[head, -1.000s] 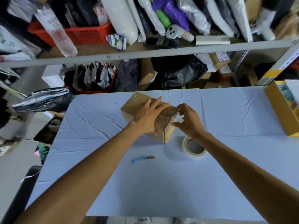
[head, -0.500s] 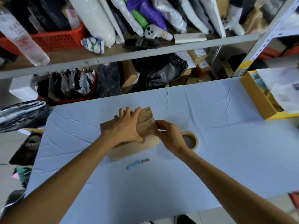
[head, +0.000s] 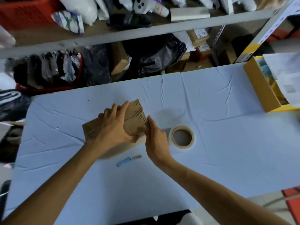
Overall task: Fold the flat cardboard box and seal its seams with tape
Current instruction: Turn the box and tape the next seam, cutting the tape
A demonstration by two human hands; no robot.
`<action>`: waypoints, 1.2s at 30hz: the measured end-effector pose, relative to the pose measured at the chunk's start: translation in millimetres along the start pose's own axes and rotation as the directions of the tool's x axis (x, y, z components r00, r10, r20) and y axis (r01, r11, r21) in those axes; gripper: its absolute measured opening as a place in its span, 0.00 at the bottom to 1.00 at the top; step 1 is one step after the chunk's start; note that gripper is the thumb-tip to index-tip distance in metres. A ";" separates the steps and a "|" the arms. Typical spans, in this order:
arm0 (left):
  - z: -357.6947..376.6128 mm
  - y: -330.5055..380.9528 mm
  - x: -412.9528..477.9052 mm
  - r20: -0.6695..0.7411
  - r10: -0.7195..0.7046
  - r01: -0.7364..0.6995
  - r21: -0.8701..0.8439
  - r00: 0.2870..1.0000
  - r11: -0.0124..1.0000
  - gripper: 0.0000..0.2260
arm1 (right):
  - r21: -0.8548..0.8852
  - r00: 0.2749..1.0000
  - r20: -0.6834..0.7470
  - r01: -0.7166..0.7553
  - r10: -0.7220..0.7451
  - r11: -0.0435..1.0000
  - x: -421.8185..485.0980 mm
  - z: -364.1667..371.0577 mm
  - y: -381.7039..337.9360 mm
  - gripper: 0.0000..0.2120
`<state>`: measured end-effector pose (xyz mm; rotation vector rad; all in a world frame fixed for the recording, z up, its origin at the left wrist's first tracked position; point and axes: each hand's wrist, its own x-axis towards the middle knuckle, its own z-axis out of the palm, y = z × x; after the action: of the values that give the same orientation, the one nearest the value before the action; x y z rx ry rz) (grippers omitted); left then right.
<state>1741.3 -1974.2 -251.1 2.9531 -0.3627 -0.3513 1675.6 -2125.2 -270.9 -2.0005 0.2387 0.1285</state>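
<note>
Cardboard box (head: pixel 135 121) turned; left hand (head: pixel 113 128) grips, right hand (head: pixel 156 140) touches.

cardboard box (head: pixel 134 117) swung from corner-on to long side facing the person, left hand (head: pixel 113 129) now gripping over its top, right hand (head: pixel 155 138) fingers against its right end, tape roll (head: pixel 181 138) now uncovered beside wrist
</note>
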 end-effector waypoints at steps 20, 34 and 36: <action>-13.2 40.2 -23.0 -0.307 0.232 -0.319 -0.273 0.923 0.908 0.33 | -0.771 0.828 0.556 0.546 -0.072 0.328 20.4 -102.7 108.9 0.13; -54.1 71.0 24.1 0.032 0.005 0.028 -0.915 0.999 0.403 0.12 | -0.605 0.850 0.125 0.474 -0.511 0.640 29.1 -126.9 -36.9 0.12; -58.5 69.8 25.1 -0.002 -0.047 0.021 -0.880 0.999 0.475 0.14 | -0.591 0.851 0.122 0.475 -0.510 0.652 30.3 -125.1 -41.0 0.11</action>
<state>1764.1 -2040.9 -188.2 1.9074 -0.0554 -0.3551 1712.4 -2224.7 -187.2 -2.6403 -0.3825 -0.2389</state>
